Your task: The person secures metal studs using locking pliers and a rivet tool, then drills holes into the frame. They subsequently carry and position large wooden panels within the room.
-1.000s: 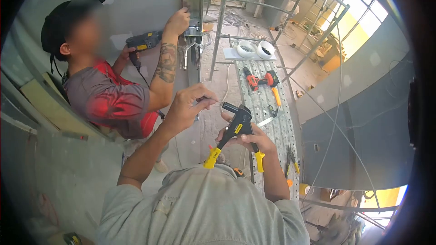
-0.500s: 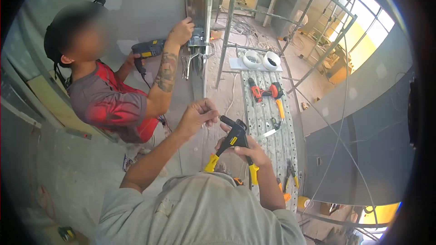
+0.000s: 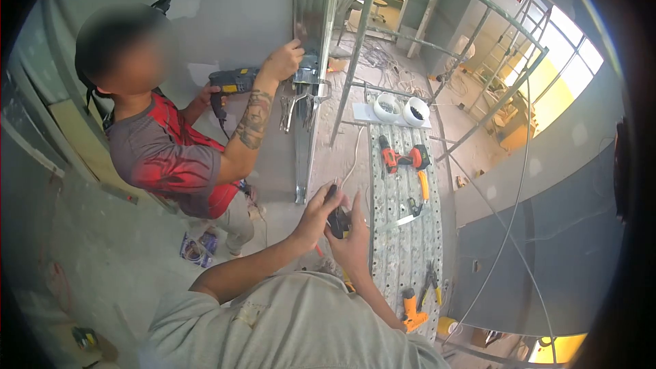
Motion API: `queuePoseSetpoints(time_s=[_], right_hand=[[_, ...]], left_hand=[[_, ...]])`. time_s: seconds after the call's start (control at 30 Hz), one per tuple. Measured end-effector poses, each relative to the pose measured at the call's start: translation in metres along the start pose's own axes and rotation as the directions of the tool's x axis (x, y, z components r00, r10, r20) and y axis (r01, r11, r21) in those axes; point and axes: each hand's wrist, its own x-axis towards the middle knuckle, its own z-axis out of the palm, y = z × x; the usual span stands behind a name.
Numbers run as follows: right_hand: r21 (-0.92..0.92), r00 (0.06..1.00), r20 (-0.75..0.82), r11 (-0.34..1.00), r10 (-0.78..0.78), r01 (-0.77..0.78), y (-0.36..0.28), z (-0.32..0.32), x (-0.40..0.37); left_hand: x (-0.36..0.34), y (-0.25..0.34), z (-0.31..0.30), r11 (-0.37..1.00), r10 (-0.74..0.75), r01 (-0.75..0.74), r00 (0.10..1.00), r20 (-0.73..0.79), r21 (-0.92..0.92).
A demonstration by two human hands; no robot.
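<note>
Centrally, a black hand tool (image 3: 337, 221) with a bit of yellow near its lower end sits between my two hands, held in front of my grey shirt (image 3: 301, 314); most of its length is hidden by fingers. My right hand (image 3: 352, 249) pinches it between thumb and palm side, with the longer fingers stretched nearly straight up. My left hand (image 3: 314, 220) bends over the upper end, fingers curled and touching it; whether they press tight or pinch something small, I cannot tell.

Just to the right runs a perforated metal plank (image 3: 403, 260). On it, far to near: a red-and-black drill (image 3: 390, 158), an orange handle (image 3: 424, 186), a pale strip (image 3: 400, 222), pliers (image 3: 431, 285) with yellow on the grips, and an orange tool (image 3: 412, 313). At the plank's far end, two white bowls stand side by side on a white board (image 3: 361, 113): the left bowl (image 3: 378, 112) contains greyish pieces, the right bowl (image 3: 408, 117) dark ones. Scaffold tubing (image 3: 354, 61) rises beyond.

To my left, a co-worker (image 3: 174, 143) in red and grey holds a corded power tool (image 3: 236, 80), other hand raised beside a metal post (image 3: 301, 164); clamps (image 3: 292, 111) hang there.
</note>
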Motion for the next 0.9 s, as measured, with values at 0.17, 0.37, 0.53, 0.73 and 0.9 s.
queuePoseSetpoints(time_s=[0.17, 0.37, 0.53, 0.73, 0.9], right_hand=[[-0.035, 0.994, -0.08, 0.996, 0.075, -0.078, -0.004, 0.013, 0.005], [-0.256, 0.993, 0.075, 0.96, -0.095, 0.112, -0.018, 0.001, 0.012], [0.103, 0.886, 0.439, 0.988, -0.15, 0.116, 0.005, -0.05, 0.03], [0.309, 0.54, 0.842, 0.827, -0.008, -0.47, 0.019, -0.083, 0.048], [0.417, 0.65, 0.759, 0.747, 0.026, -0.517, 0.011, -0.059, 0.029]], left_hand=[[0.019, -0.009, 0.001, 0.891, 0.243, -0.21, 0.97, -0.03, 0.403], [0.034, 0.009, -0.011, 0.965, 0.202, -0.206, 0.979, 0.038, 0.162], [0.042, 0.034, -0.029, 0.995, 0.099, -0.103, 0.978, 0.183, 0.016], [0.048, 0.063, -0.035, 0.989, 0.011, 0.043, 0.935, 0.355, -0.144], [0.049, 0.078, -0.047, 0.992, -0.008, 0.061, 0.902, 0.431, -0.108]])
